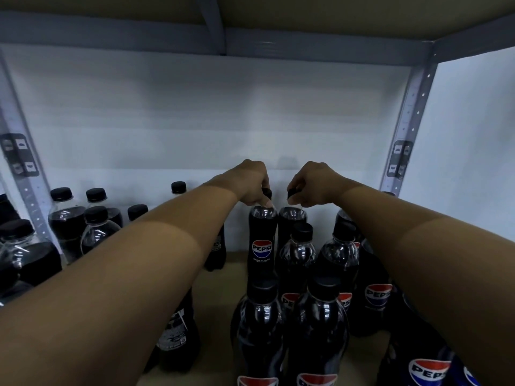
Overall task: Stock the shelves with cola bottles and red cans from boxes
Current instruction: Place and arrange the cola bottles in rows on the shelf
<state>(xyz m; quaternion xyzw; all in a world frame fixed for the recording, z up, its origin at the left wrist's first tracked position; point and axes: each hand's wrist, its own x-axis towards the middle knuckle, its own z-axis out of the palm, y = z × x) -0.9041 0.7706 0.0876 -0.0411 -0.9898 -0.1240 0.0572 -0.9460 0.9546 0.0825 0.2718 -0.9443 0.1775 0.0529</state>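
A: Hands, head view. Left hand (252,182) pinches the cap of one cola bottle (262,240); right hand (312,183) pinches the cap of its neighbour (289,218).

B: Why by the caps?

A: Likely because the back row leaves no room for gripping the bodies. Both bottles stand upright on the shelf (220,277), side by side.

Pretty dim in here, everything's leaning bluish-grey. The white back wall (195,121) is catching most of the light, while the cola bottles (262,246) are showing only small glints. The wide lens is bending the shelf posts (412,107) outward, and the near forearms and bottom edge are going soft.
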